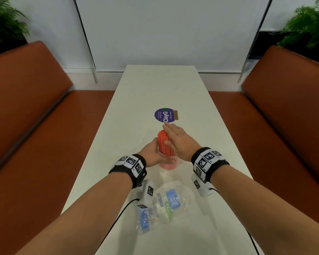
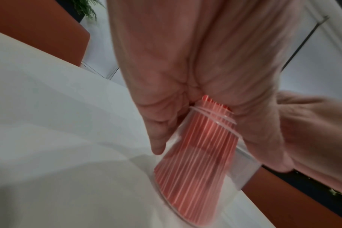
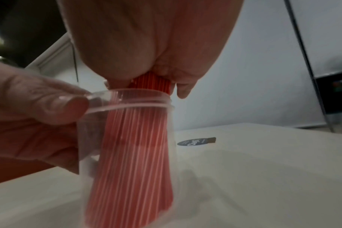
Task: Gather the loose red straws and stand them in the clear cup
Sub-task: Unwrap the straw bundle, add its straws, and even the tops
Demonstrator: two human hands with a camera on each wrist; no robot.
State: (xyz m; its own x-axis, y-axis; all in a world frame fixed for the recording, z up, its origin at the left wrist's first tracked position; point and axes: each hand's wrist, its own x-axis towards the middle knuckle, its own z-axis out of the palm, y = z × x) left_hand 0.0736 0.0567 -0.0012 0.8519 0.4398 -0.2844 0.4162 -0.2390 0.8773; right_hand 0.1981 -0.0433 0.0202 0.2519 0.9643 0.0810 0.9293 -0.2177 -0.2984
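This looks like a café or office canteen booth. A long white bench point(image 1: 155, 85) runs out from a pale wall, with rust-brown padded seats point(image 1: 31, 111) along both its sides, potted ferns point(image 1: 6, 24) behind the seat backs, and a round purple sticker point(image 1: 163, 115) on the bench top asking diners to clean up.

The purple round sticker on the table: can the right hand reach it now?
Probably yes. The right hand lies flat on the red straws, its fingers just short of the purple sticker, with only bare table between them.
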